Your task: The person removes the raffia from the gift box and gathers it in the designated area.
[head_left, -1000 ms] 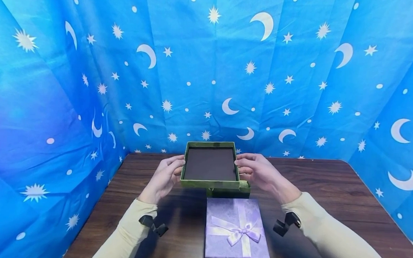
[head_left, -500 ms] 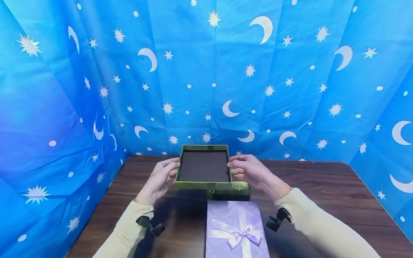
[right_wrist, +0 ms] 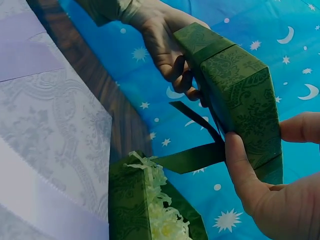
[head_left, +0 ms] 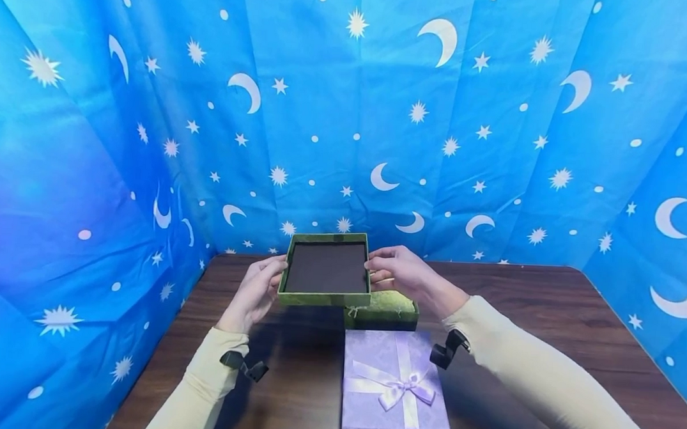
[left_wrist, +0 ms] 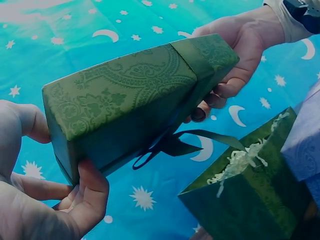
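Both hands hold up a green gift box lid [head_left: 328,269] above the table, its dark inside turned toward the head view. My left hand [head_left: 254,292] pinches its left side between thumb and fingers. My right hand [head_left: 410,276] grips the opposite side in the same way. In the left wrist view the lid [left_wrist: 120,95] shows a paisley pattern and a ribbon band, with a bow hanging from its far face. Below and to the right stands the uncovered green box [head_left: 381,316], filled with pale shredded paper [right_wrist: 162,200].
Just in front of the green box, a purple gift box [head_left: 369,414] with a lilac ribbon bow stands near the table's front. The dark wood table [head_left: 523,325] ends at a blue curtain [head_left: 325,98] with moons and stars.
Both hands have carried the green lid to the left, and more of the green box beneath shows. The purple box has stayed in place.
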Tool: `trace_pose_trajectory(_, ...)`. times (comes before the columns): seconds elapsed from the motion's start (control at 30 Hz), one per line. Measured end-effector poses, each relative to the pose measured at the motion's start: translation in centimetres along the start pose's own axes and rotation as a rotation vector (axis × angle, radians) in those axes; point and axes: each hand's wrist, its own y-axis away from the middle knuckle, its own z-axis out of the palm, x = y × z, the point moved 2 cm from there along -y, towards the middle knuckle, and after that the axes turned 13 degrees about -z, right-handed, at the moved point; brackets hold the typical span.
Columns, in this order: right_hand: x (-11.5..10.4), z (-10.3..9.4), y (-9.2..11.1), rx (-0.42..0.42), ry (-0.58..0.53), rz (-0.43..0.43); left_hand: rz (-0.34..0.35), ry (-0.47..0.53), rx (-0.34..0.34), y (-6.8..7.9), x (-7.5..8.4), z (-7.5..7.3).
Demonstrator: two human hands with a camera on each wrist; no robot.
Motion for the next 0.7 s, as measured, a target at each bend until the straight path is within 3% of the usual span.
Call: trace_pose_trajectory(0.7,0.7,2.3,-2.4,-0.015,-0.007,0.048,-0.028,0.003,0.063,-0.2,0.3,-3.0)
